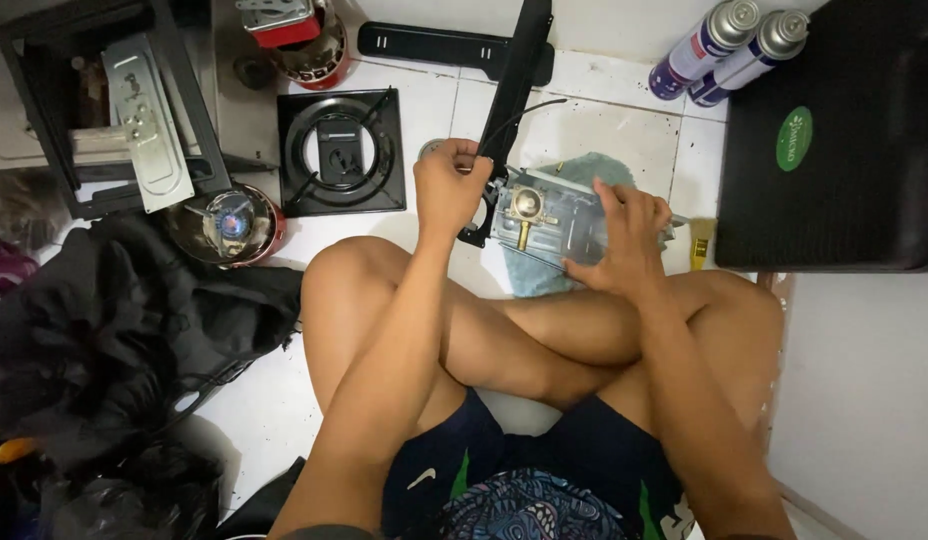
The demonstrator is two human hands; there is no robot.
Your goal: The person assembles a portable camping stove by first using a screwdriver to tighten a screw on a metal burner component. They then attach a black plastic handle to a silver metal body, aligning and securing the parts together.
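**Two hands on a grey metal valve assembly**

Two bare hands work over the white tiled floor (604, 110), in front of crossed bare legs. The left hand (450, 186) is closed in a fist around a black lever arm (520, 75) that rises away from the person, gripping it at its lower end where a thin black cable loops out. The right hand (624, 240) lies flat with fingers spread, pressing down on the grey metal valve assembly (544, 215); it grips nothing, only bears on the plate's right half. A brass fitting (525, 207) shows on the plate's left part, just beside the left hand. The assembly lies on a blue-green cloth (584, 170) spread on the tiles.

Farther left sits a square black burner plate (341, 152) with a ring in it, and beside that a round red-rimmed burner head (227, 224). A black case (834, 140) stands at the right, with two gas canisters (729, 45) lying near its upper left corner. Dark cloth is heaped at the left.
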